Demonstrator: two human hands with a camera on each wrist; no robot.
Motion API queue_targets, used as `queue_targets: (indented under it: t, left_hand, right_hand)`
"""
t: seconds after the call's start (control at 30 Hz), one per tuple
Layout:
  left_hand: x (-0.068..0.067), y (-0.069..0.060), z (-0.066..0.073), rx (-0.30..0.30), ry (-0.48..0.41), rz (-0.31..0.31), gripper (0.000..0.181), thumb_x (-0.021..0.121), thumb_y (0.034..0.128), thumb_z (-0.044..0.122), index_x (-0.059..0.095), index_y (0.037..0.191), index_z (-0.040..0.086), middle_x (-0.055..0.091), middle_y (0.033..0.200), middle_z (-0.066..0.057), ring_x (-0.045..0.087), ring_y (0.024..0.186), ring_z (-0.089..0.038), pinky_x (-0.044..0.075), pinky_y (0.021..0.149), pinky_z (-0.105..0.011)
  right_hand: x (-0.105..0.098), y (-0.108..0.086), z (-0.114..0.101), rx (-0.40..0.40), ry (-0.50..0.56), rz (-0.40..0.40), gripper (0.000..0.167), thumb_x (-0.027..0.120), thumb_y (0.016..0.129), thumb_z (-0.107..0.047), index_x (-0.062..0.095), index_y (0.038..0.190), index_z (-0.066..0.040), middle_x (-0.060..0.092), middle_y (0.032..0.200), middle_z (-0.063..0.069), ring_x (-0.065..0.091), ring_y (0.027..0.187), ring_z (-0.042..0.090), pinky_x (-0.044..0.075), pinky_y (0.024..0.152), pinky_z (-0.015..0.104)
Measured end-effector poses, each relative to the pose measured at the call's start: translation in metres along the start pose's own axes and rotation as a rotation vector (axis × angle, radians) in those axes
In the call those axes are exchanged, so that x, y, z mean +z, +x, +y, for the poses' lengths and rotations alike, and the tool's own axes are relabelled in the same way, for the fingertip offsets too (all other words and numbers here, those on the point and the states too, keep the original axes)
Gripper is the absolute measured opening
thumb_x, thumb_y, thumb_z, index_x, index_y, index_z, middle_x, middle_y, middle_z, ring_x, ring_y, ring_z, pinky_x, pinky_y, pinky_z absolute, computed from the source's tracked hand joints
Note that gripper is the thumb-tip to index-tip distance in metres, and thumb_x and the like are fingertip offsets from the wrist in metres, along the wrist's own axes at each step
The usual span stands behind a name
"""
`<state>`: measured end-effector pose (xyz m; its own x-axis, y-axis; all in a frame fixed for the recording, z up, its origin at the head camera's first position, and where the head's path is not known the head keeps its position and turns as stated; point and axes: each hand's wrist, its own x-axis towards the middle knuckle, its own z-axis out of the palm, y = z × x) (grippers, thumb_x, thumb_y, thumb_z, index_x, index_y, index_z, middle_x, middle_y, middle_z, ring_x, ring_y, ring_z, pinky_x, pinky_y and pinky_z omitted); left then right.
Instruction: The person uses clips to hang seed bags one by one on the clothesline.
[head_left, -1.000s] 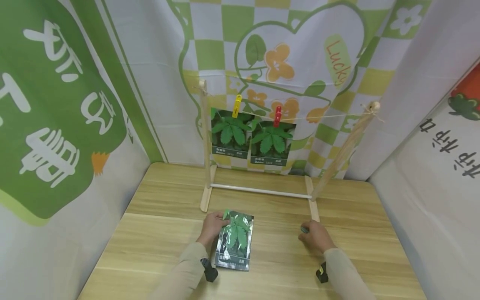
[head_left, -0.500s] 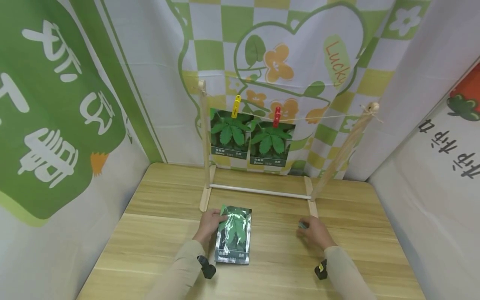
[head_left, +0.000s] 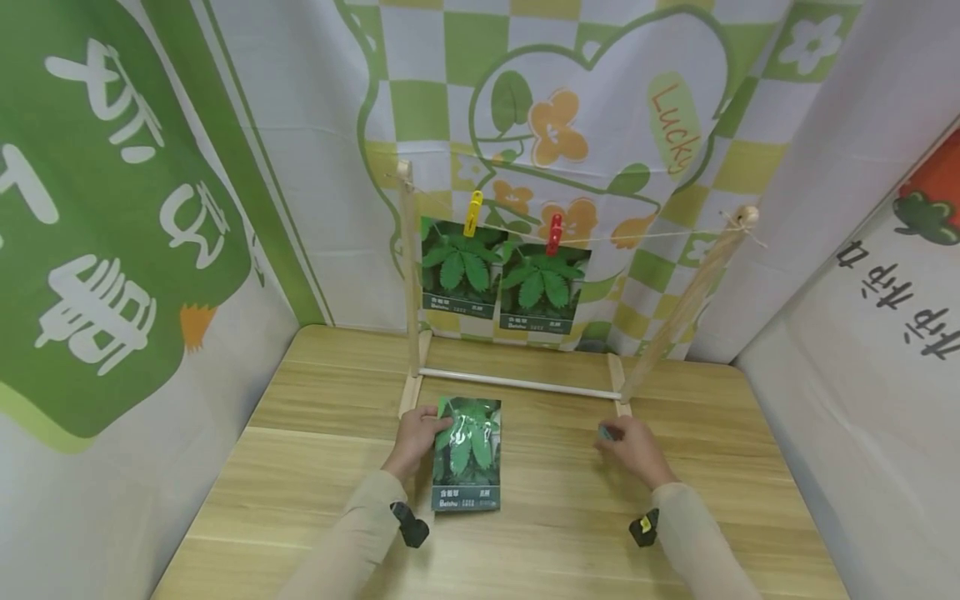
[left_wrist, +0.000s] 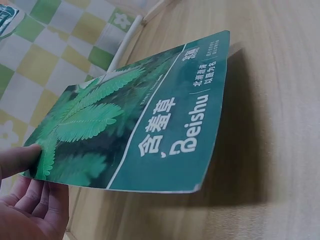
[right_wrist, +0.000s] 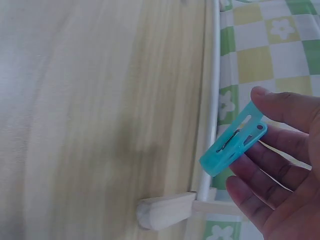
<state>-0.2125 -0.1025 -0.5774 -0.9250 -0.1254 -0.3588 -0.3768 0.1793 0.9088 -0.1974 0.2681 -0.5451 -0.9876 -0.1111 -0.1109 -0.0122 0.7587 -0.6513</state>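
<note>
My left hand (head_left: 416, 438) pinches a green seed packet (head_left: 467, 454) by its left edge, thumb on the front and fingers behind. In the left wrist view the packet (left_wrist: 125, 125) is tilted above the tabletop and casts a shadow. My right hand (head_left: 637, 450) holds a light-blue clothespin (right_wrist: 234, 142) between thumb and fingers, near the right foot of the wooden rack. Two similar packets hang from the rack's string: the left one (head_left: 461, 271) under a yellow clothespin (head_left: 473, 213), the right one (head_left: 545, 287) under a red clothespin (head_left: 554, 234).
The wooden rack has a left post (head_left: 410, 275), a leaning right post (head_left: 686, 308) and a white crossbar (head_left: 517, 382) low between them. Its string (head_left: 652, 237) runs between the post tops. Behind hangs a checkered curtain (head_left: 416, 108). A wood-grain table (head_left: 300, 500) lies below.
My left hand has raised the packet and carried it away from me, toward the rack. My right hand has also moved slightly toward the rack with the clothespin.
</note>
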Motion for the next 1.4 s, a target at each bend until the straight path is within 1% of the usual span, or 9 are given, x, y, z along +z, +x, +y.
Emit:
queue_targets:
  t: [0.07,0.17,0.33,0.53,0.67,0.87,1.03,1.2,1.4]
  left_hand:
    - [0.000,0.000,0.003,0.000,-0.010,-0.004,0.030,0.067,0.0908,0.018,0.063,0.113,-0.002,0.070,0.096,-0.012,0.065,0.078,-0.014,0.052,0.067,-0.024]
    - [0.001,0.001,0.007,0.003,-0.015,-0.007,0.031,0.066,0.0915,0.018,0.062,0.116,-0.001,0.071,0.097,-0.012,0.065,0.077,-0.013,0.053,0.067,-0.024]
    - [0.003,-0.001,0.015,0.034,-0.020,-0.003,0.033,0.067,0.0910,0.018,0.063,0.116,-0.003,0.071,0.103,-0.016,0.066,0.077,-0.012,0.054,0.067,-0.024]
    - [0.006,-0.004,0.025,0.072,-0.016,-0.004,0.036,0.068,0.0894,0.019,0.061,0.117,-0.004,0.071,0.109,-0.021,0.065,0.078,-0.012,0.053,0.067,-0.023]
    - [0.008,-0.006,0.032,0.088,-0.015,-0.007,0.037,0.068,0.0894,0.019,0.061,0.117,-0.004,0.070,0.110,-0.021,0.064,0.078,-0.011,0.052,0.066,-0.022]
    - [0.011,-0.007,0.040,0.103,-0.051,-0.011,0.030,0.070,0.0886,0.019,0.063,0.110,-0.001,0.072,0.104,-0.017,0.062,0.075,-0.009,0.051,0.065,-0.022]
    - [0.008,-0.009,0.050,0.127,-0.094,-0.015,0.026,0.070,0.0884,0.016,0.064,0.107,-0.001,0.073,0.098,-0.013,0.063,0.073,-0.009,0.052,0.065,-0.023]
    - [0.006,-0.007,0.059,0.140,-0.121,-0.015,0.023,0.070,0.0886,0.015,0.064,0.104,0.000,0.074,0.093,-0.011,0.063,0.070,-0.006,0.053,0.065,-0.023]
    - [0.009,-0.007,0.070,0.165,-0.118,-0.020,0.022,0.070,0.0887,0.014,0.063,0.103,-0.001,0.074,0.095,-0.014,0.064,0.070,-0.007,0.054,0.066,-0.023]
  right_hand:
    - [-0.004,0.000,-0.003,-0.002,0.002,0.012,0.037,0.072,0.088,-0.017,0.065,0.118,0.003,0.067,0.113,0.019,0.064,0.104,0.034,0.053,0.091,0.048]
    - [-0.009,0.000,-0.008,-0.015,0.001,0.032,0.039,0.073,0.087,-0.019,0.065,0.119,0.002,0.067,0.114,0.019,0.064,0.105,0.034,0.053,0.090,0.049]
    - [-0.018,0.000,-0.016,-0.035,0.028,0.071,0.039,0.072,0.088,-0.019,0.064,0.121,0.001,0.067,0.114,0.018,0.063,0.105,0.033,0.052,0.091,0.050]
    - [-0.029,-0.001,-0.026,-0.088,0.076,0.113,0.038,0.070,0.090,-0.014,0.062,0.122,0.005,0.068,0.109,0.019,0.064,0.102,0.033,0.052,0.093,0.051]
    - [-0.038,-0.002,-0.034,-0.108,0.108,0.134,0.038,0.069,0.091,-0.012,0.061,0.122,0.007,0.068,0.109,0.021,0.065,0.102,0.035,0.051,0.094,0.051]
    - [-0.051,-0.001,-0.046,-0.144,0.139,0.179,0.038,0.069,0.090,-0.011,0.061,0.122,0.008,0.067,0.111,0.024,0.065,0.103,0.037,0.054,0.092,0.049]
    - [-0.061,0.001,-0.058,-0.187,0.158,0.218,0.036,0.070,0.089,-0.010,0.063,0.122,0.005,0.068,0.111,0.023,0.066,0.102,0.036,0.055,0.090,0.047]
    - [-0.070,0.006,-0.068,-0.199,0.161,0.235,0.039,0.070,0.090,-0.013,0.062,0.123,0.005,0.067,0.112,0.023,0.065,0.103,0.036,0.055,0.091,0.047]
    - [-0.080,0.009,-0.077,-0.251,0.158,0.275,0.035,0.070,0.088,-0.008,0.063,0.119,0.007,0.068,0.109,0.024,0.065,0.100,0.037,0.054,0.091,0.050]
